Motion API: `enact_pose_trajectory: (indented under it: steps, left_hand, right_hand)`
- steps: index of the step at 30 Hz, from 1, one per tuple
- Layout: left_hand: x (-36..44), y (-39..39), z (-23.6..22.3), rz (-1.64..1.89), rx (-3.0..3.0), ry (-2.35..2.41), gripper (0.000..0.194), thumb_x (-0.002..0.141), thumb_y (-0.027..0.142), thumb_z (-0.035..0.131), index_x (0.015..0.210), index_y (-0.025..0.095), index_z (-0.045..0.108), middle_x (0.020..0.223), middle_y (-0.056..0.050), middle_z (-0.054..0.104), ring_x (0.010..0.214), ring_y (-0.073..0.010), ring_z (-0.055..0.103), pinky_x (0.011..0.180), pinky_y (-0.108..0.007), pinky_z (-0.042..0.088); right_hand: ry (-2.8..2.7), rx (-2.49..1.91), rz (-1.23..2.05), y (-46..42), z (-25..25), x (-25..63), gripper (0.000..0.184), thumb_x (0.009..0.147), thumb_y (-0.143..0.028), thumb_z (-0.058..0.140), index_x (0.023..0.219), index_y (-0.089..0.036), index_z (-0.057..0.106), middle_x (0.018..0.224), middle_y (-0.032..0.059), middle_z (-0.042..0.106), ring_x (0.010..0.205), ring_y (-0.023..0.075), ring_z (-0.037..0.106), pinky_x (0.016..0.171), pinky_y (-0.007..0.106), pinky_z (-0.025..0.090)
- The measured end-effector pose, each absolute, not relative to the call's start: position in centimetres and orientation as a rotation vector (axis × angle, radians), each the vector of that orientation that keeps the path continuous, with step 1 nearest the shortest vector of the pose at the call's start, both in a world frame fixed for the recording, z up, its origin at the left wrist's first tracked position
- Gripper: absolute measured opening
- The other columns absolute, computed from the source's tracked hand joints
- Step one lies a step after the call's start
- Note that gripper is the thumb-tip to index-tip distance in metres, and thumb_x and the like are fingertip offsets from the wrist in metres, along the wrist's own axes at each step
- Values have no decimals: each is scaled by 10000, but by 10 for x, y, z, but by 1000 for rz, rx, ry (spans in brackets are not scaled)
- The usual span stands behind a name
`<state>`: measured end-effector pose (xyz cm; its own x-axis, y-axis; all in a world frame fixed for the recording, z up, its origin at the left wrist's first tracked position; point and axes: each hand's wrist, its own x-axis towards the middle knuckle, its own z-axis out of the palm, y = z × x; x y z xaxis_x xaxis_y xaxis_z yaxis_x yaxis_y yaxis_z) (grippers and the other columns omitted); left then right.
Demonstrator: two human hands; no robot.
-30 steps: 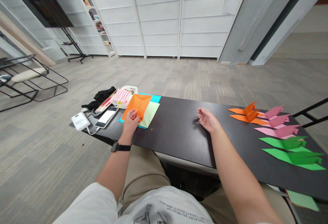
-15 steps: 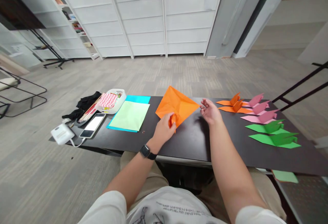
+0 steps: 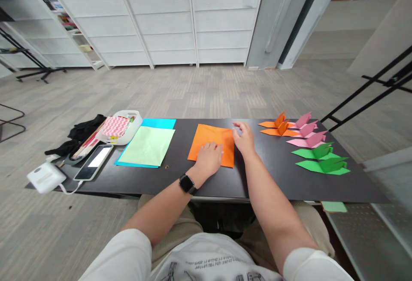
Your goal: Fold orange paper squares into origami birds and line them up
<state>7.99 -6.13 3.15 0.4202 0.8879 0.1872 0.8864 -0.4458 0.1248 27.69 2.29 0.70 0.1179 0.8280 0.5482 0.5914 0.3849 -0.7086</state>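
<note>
An orange sheet of paper [image 3: 201, 137] lies on the dark table in front of me, its sides roughly square to the table edge. Faint creases show on it. Pressed flat on its lower middle is my left hand [image 3: 208, 158], fingers stretched out, with a black watch on the wrist. My right hand [image 3: 243, 137] is beside the sheet's upper right corner, fingers apart and slightly curled, holding nothing. Off to the right stand folded paper cranes: orange ones [image 3: 280, 127], pink ones [image 3: 307, 131] and green ones [image 3: 322, 161].
Left of the orange sheet lies a pale green paper stack [image 3: 154, 146] over blue paper [image 3: 164, 123]. Farther left are a white basket [image 3: 133, 128], a phone [image 3: 93, 163], a white charger [image 3: 46, 177] and black cloth [image 3: 85, 128]. The table [image 3: 267, 182] ends close to my lap.
The orange paper has gone from a raised diamond pinched in my left hand to lying turned square on the table. My left hand has opened onto it. The camera view has shifted.
</note>
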Motion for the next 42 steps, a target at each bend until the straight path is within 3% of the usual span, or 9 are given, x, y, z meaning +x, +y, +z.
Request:
enact_pose_trajectory:
  steps: [4, 7, 11, 17, 20, 23, 27, 32, 42]
  left_hand:
    - [55, -7, 23, 520, 2719, 1444, 412, 1055, 193, 425, 1414, 137, 620, 1407, -168, 664, 1327, -296, 603, 1168, -476, 461]
    - [41, 23, 6, 438, 2764, 1251, 519, 1065, 317, 453, 1538, 114, 528, 1615, -176, 532, 1538, -313, 447, 1296, -517, 339]
    - [45, 22, -14, 345, 2706, 1348, 587, 1100, 377, 359, 1590, 78, 482, 1693, -189, 432, 1595, -339, 377, 1331, -549, 276]
    - [56, -1, -22, 396, 2665, 1436, 609, 1105, 374, 332, 1645, 106, 421, 1731, -146, 378, 1625, -326, 324, 1349, -547, 249]
    - [47, 3, -20, 405, 2669, 1426, 611, 1104, 431, 350, 1646, 162, 436, 1732, -132, 380, 1622, -325, 331, 1343, -569, 250]
    - [28, 16, -14, 397, 2610, 1526, 585, 1098, 435, 373, 1639, 227, 448, 1726, -124, 394, 1612, -341, 351, 1323, -655, 217]
    - [1, 29, 3, 521, 2308, 1965, 639, 1069, 396, 431, 1610, 57, 448, 1678, -277, 409, 1600, -463, 322, 1277, -735, 205]
    - [2, 7, 9, 456, 2813, 1089, 702, 1087, 542, 431, 1673, 163, 367, 1770, -146, 290, 1669, -298, 212, 1363, -494, 189]
    - [8, -13, -1, 223, 2753, 1035, 1024, 941, 809, 540, 1696, 157, 310, 1784, -186, 204, 1671, -333, 190, 1363, -484, 158]
  right_hand:
    - [-1882, -1345, 214, 18, 1, 266, 385, 976, -221, 498, 1308, -201, 692, 1261, 129, 704, 1223, 271, 640, 1135, 446, 496]
    - [-2079, -1418, 208, 15, -3, 255, 448, 1016, -247, 472, 1423, -184, 646, 1351, 146, 678, 1277, 281, 617, 1157, 454, 483]
    - [-2224, -1559, 126, 10, -6, 241, 540, 1084, -325, 370, 1543, -114, 561, 1538, 178, 592, 1465, 308, 498, 1265, 476, 363]
    - [-2432, -1827, 146, 0, -6, 245, 647, 1116, -554, 252, 1690, -277, 360, 1775, 76, 288, 1632, 360, 257, 1282, 755, 90]
    - [-2466, -1851, 131, -3, -6, 254, 663, 1107, -598, 235, 1705, -321, 309, 1794, 57, 222, 1650, 363, 205, 1251, 806, 9]
    - [-2447, -1846, 145, -4, -7, 258, 685, 1093, -636, 263, 1704, -330, 309, 1791, 67, 229, 1646, 380, 208, 1242, 817, -5]
    - [-2419, -1818, 167, -2, -10, 257, 685, 1091, -644, 283, 1699, -333, 329, 1784, 79, 256, 1640, 386, 220, 1237, 819, -17]
    - [-2400, -1794, 177, 0, -15, 258, 673, 1084, -642, 310, 1689, -349, 354, 1783, 73, 261, 1640, 394, 218, 1231, 818, -53]
    - [-2086, -2020, 110, 3, -16, 278, 781, 1034, -710, 387, 1662, -247, 423, 1743, 164, 339, 1631, 458, 190, 1200, 843, -74]
